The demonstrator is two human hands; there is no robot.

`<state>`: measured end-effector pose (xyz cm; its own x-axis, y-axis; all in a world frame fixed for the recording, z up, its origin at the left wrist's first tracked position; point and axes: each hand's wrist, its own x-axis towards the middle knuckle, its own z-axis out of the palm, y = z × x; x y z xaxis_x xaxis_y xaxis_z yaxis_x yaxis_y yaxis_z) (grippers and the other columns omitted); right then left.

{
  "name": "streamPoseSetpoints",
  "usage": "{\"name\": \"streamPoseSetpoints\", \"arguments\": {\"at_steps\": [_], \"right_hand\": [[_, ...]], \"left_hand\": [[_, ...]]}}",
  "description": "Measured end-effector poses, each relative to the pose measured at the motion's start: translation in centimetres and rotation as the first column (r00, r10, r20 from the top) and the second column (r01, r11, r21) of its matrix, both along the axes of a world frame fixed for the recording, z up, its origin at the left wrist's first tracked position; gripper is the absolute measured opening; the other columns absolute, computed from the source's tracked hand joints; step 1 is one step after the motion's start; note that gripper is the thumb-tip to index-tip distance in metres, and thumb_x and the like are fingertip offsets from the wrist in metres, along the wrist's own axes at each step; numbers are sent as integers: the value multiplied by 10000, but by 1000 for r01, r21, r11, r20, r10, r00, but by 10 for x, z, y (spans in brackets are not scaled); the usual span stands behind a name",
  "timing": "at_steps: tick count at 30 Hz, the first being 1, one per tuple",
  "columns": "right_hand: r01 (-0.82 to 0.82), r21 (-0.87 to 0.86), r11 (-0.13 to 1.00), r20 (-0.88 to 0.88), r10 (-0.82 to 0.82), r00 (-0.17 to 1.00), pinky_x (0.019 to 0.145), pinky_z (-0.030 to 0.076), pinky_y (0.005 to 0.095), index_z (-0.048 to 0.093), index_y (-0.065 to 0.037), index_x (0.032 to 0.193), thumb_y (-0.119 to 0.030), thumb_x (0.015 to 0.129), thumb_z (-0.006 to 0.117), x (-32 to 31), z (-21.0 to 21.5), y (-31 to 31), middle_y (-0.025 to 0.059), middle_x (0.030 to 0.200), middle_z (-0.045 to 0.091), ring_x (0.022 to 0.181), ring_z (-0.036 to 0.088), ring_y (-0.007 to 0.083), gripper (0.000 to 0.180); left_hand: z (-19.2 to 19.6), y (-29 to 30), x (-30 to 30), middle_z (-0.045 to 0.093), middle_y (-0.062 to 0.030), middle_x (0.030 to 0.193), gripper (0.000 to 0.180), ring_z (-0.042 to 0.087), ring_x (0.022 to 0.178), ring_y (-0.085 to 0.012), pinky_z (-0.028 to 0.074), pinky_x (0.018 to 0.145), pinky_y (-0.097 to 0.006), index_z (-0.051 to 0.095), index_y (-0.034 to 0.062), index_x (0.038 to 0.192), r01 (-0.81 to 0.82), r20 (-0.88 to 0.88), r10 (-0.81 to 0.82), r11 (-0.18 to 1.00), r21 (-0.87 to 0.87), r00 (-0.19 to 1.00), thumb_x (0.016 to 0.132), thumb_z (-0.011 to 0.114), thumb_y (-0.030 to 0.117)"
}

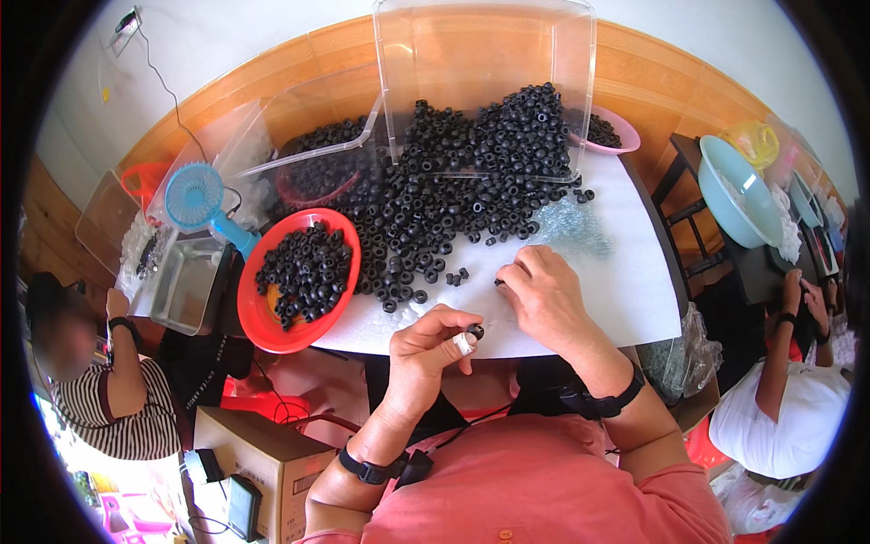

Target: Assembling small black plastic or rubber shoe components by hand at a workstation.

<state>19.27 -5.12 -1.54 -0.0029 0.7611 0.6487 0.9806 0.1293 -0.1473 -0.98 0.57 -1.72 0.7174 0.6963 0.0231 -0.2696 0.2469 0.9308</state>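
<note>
A smooth black ring sits between the left hand's fingers at a white counter's near edge.
The left fingers and white-taped thumb pinch that hollow, rounded piece; the right hand's fingers close narrowly on a dark bit too small to make out. Just beyond, a glossy red plastic bowl full of similar rings stands between the left hand and a blue fan. Farther back, a loose black heap fills the middle, beside glassy pale-blue bits, reaching into a clear, square-cornered plastic bin; a pink bowl stands to its right.
</note>
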Motion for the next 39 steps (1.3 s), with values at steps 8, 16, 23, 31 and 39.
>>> {"name": "streamPoseSetpoints", "arguments": {"at_steps": [8, 16, 23, 31, 39], "right_hand": [[8, -13, 1000, -9, -8, 1000, 697, 468, 392, 622, -69, 823, -74, 717, 747, 0, 1, 0, 80, 899, 538, 853, 555, 280, 164], [24, -37, 999, -33, -25, 999, 714, 492, 395, 647, -79, 891, -35, 703, 759, -2, 4, -2, 66, 891, 551, 871, 579, 281, 224], [15, -23, 1000, -18, -15, 1000, 712, 476, 394, 620, -69, 839, -73, 715, 750, 0, 1, -2, 81, 910, 530, 872, 559, 285, 179], [7, -34, 999, -36, -8, 999, 718, 472, 402, 621, -70, 849, -76, 722, 750, 0, 2, -2, 81, 916, 526, 876, 558, 289, 181], [8, -46, 999, -46, -10, 999, 727, 470, 410, 624, -73, 860, -77, 728, 752, 0, 2, -2, 80, 925, 527, 889, 558, 288, 184]], "left_hand": [[-5, 1, 0, 618, -63, 912, 195, 608, 763, -138, 510, 547, -251, 682, -46, 1076, -9, 63, 8, 1000, 24, 998, 882, 674, -33], [-5, -1, -2, 586, -53, 948, 195, 586, 740, -122, 502, 584, -235, 682, -31, 1084, -3, 39, 0, 998, 64, 999, 891, 654, -46], [-4, -2, -2, 572, -37, 998, 215, 562, 758, -83, 498, 615, -208, 681, -14, 1103, 17, 0, -18, 993, 118, 1000, 895, 644, -55], [-7, -2, -2, 568, -36, 1008, 253, 559, 790, -72, 500, 644, -196, 672, -14, 1133, 29, 15, -32, 985, 169, 999, 886, 648, -62], [-7, -3, -3, 563, -32, 1000, 249, 567, 799, -70, 503, 654, -196, 674, -7, 1127, 30, 7, -32, 979, 200, 999, 883, 655, -57]]}}
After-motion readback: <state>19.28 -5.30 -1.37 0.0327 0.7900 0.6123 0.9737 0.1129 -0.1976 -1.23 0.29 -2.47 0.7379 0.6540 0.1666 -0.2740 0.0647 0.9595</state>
